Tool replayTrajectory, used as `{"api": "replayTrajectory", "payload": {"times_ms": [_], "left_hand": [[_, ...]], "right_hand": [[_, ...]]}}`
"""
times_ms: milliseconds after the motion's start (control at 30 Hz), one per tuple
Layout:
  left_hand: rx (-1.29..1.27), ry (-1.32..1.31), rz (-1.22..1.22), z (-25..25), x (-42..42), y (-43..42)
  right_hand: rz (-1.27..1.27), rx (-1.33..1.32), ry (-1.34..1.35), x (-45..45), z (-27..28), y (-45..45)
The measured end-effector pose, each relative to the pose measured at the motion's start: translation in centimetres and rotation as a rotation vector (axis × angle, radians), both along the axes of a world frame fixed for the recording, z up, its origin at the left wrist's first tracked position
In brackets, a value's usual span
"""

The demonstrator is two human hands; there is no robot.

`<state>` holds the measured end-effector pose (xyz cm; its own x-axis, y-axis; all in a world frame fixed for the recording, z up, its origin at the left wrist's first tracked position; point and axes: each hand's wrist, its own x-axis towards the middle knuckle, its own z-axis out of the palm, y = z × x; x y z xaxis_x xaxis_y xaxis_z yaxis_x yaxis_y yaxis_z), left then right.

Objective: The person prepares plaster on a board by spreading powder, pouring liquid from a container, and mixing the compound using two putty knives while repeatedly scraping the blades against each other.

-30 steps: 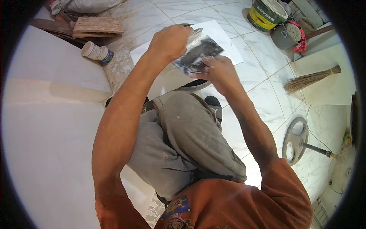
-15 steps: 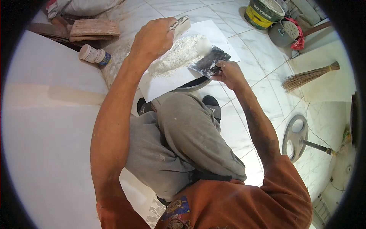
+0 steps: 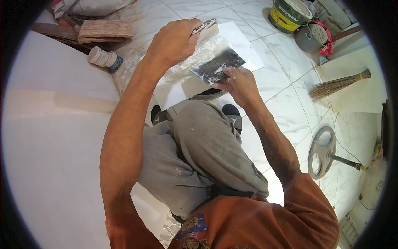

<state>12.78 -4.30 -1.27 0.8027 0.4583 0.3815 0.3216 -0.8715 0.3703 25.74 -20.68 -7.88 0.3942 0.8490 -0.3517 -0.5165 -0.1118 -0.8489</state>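
at the upper right of the frame, a green and yellow bucket (image 3: 284, 18) stands upright; whether its pale top is a lid or contents, i cannot tell. just below it, a grey pail (image 3: 304, 40) has a pale round piece (image 3: 318, 35) at its mouth. at the upper left, what look like two small tubs (image 3: 99, 57) lie end to end on their sides, their insides hidden.

at the upper centre, white powder (image 3: 180, 72) is heaped on a white sheet (image 3: 253, 58), beneath and between the hands. the left hand (image 3: 172, 43) is closed around a pale-bladed scraper (image 3: 208, 32), raised over the powder. the right hand (image 3: 240, 83) grips a dark flat plate (image 3: 219, 65) by its lower edge, thumb on top, white smears across it; the plate covers part of the heap.

counted: two hands, one scraper, one plate, one heap, one bucket, one pail, and one broom (image 3: 340, 86) at the right.
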Motion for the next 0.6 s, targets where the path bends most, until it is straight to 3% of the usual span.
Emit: {"api": "replayTrajectory", "payload": {"times_ms": [233,333,467,600], "left_hand": [[0.076,0.045,-0.056,-0.4,2.7,-4.2],[0.057,0.142,0.008,-1.0,1.1,-1.0],[0.050,0.215,0.085,-1.8,0.8,-0.1],[0.093,0.058,0.151,-1.8,-1.8,1.3]], "right_hand": [[0.110,0.085,-0.118,1.6,0.3,1.0],[0.103,0.024,-0.184,-1.8,3.3,3.7],[0.074,-0.006,-0.165,-1.6,2.9,1.0],[0.025,-0.109,-0.071,-2.5,0.1,-1.9]]}}
